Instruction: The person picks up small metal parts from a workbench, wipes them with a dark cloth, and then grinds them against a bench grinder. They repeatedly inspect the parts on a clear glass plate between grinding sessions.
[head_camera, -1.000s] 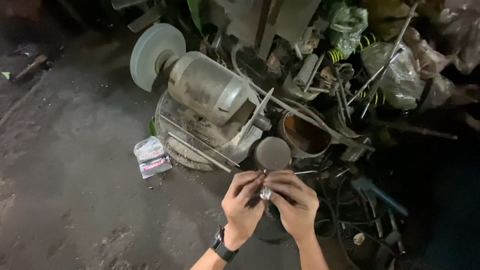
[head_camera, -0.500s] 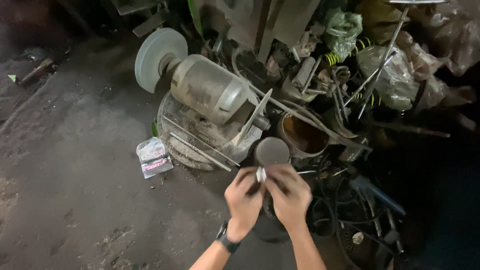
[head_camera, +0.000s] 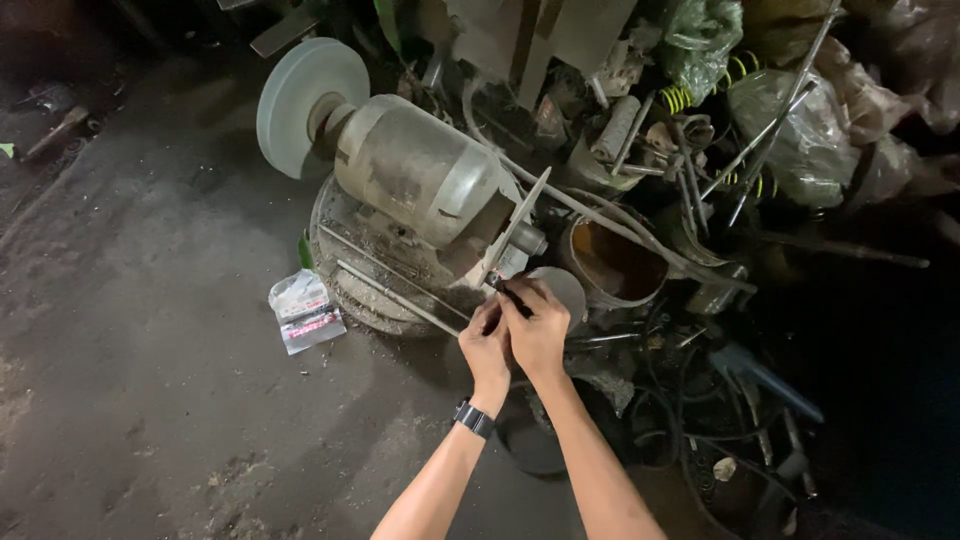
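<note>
A dusty grinder motor (head_camera: 425, 180) with a pale wheel (head_camera: 310, 105) sits just above the grip. The right hand (head_camera: 540, 335) and left hand (head_camera: 487, 345) press together, fingertips pinched shut on a small dark piece (head_camera: 508, 296). Plastic packets (head_camera: 305, 312) lie well left.

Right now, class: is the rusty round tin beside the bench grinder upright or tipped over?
Upright. The rusty tin stands with its open mouth facing up, its orange-brown inside visible, just right of the grinder motor. Whether it holds anything cannot be told.
</note>
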